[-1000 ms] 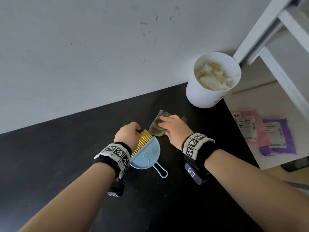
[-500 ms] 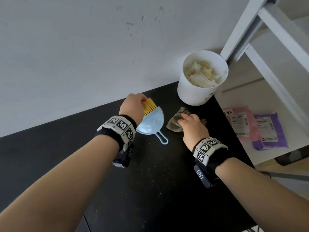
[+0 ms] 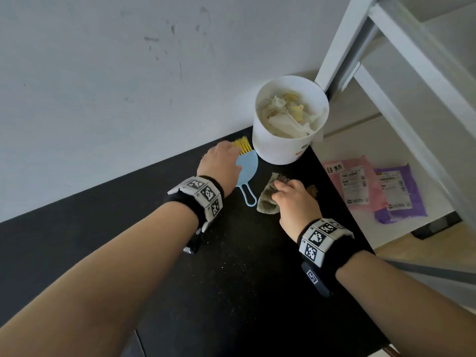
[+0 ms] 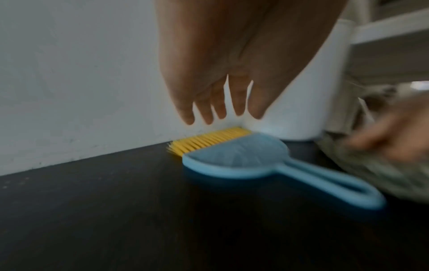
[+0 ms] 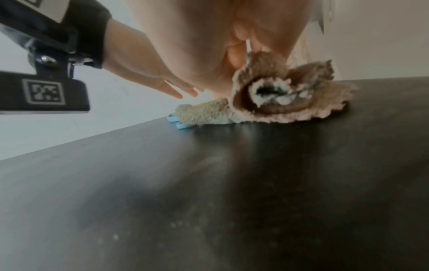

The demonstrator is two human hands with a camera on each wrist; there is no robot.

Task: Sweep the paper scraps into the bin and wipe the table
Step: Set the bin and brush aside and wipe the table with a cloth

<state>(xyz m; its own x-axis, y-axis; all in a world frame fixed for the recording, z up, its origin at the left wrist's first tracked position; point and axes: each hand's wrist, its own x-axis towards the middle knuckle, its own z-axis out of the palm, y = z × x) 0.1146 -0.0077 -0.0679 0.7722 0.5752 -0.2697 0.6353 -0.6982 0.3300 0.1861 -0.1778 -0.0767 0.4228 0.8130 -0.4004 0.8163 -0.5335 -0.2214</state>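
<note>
On the black table point(image 3: 128, 240), a small blue dustpan point(image 3: 248, 167) lies flat with a yellow-bristled brush point(image 3: 242, 145) at its far edge, against the wall. My left hand point(image 3: 221, 162) hovers just over them with straight, spread fingers point(image 4: 239, 102), holding nothing. Right of the dustpan point(image 4: 241, 157) stands the white bin point(image 3: 280, 148), with paper scraps point(image 3: 286, 117) inside. In front of the bin my right hand point(image 3: 293, 199) grips a bunched grey-brown cloth point(image 3: 266, 200) against the tabletop. The cloth point(image 5: 278, 102) is rolled up under the palm.
Fine pale specks point(image 3: 231, 266) dot the table in front of me. The wall runs along the table's far edge. Past the right edge stands a white shelf frame point(image 3: 401, 73), with pink and purple packets point(image 3: 373, 186) on the floor.
My left hand carried the brush and dustpan back to the wall beside the bin and let go of them. The right hand stayed on the cloth in front of the bin.
</note>
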